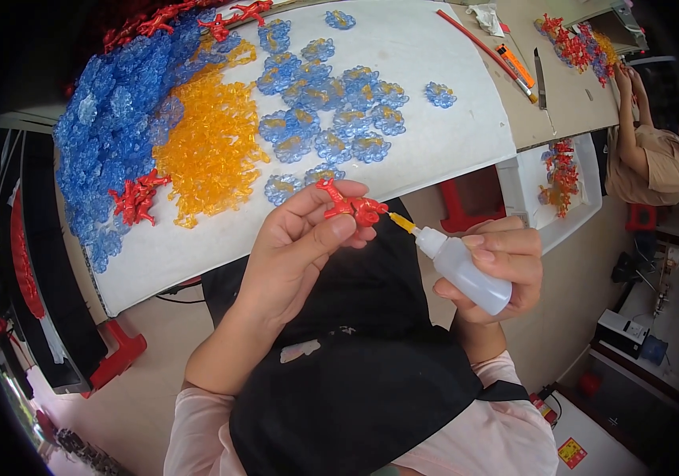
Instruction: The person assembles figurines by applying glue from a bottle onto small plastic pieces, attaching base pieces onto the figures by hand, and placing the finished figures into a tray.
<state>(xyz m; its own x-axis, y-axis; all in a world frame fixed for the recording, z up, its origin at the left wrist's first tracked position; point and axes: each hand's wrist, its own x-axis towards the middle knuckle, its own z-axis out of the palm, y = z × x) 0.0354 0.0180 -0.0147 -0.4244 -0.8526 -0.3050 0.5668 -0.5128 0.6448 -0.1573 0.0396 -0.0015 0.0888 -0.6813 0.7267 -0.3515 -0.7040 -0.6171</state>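
In the head view, the left hand [296, 247] has a fingertip grip on a small, glossy red, animal-shaped plastic figure [346, 206], thumb on the near side and fingers behind. The figure is held in the air over the near edge of the desk [573, 117]. Its long axis slants from a slender raised end, up and left of the thumb, to a thicker, curled end down and right, which faces the other hand. The right hand [510, 262] has its grip wrapped around a soft, translucent white squeeze bottle [473, 274] with an amber, tapered nozzle [403, 223]. The bottle's axis rises leftward from its base, beside the right palm, to a tip at the figure's curled end; whether they touch I cannot tell.

Too hard a squeeze could push out excess, letting it run onto the left fingertips. As the left grip covers little of the figure, a nudge from the nozzle might twist it and send the tip sliding off. A drip would probably land on the black cloth apron [347, 397] below both grips.

Beyond the left grip lie translucent blue, flower-like pieces with amber middles [351, 119]. Left of it are a pile of small amber plastic pieces [206, 143], a cluster of red figures [138, 198] and, farthest out, a heap of blue translucent pieces [109, 119].
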